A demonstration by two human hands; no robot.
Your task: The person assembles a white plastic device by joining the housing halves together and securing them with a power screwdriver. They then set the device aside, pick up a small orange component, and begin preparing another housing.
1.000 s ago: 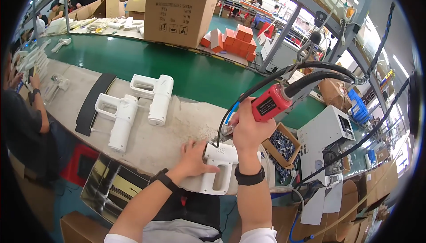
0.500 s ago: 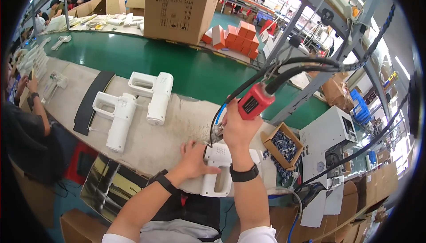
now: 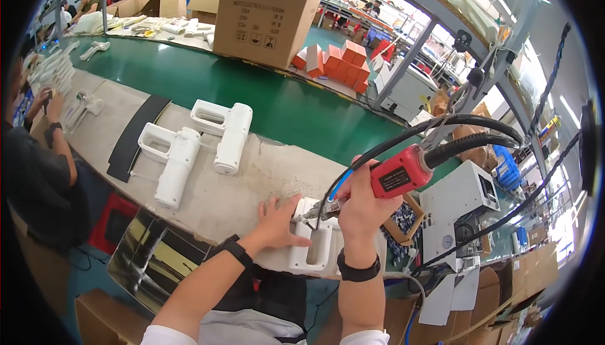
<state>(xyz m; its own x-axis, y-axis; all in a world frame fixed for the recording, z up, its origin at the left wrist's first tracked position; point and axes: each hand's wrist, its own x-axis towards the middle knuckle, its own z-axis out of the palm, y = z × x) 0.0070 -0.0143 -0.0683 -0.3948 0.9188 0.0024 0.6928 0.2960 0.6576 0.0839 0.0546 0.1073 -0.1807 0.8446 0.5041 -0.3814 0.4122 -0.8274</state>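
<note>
My right hand (image 3: 365, 209) is wrapped round a red electric screwdriver (image 3: 398, 173) with thick black cables and a blue tube. The metal nose of the screwdriver points left and down onto a white plastic housing (image 3: 299, 255) with a looped handle, lying at the bench's front edge. Against the left side of that housing rests my left hand (image 3: 277, 224), fingers spread and thumb reaching over the handle. Part of the housing is hidden behind my right hand and the tool. Two similar white housings, one nearer (image 3: 176, 172) and one farther (image 3: 233, 137), lie to the left.
A black strip (image 3: 129, 146) lies across the bench (image 3: 252, 184). Beyond runs a green belt (image 3: 157, 68), with a large carton (image 3: 265, 17) and orange boxes (image 3: 343, 61) behind. At right are a box of small parts (image 3: 403, 219) and a white machine (image 3: 447, 212). A co-worker (image 3: 44, 168) is at left.
My right hand has moved right and toward me with the screwdriver, which now tilts more sideways, its nose over the housing. My left hand stays at the housing, its fingers a little more spread.
</note>
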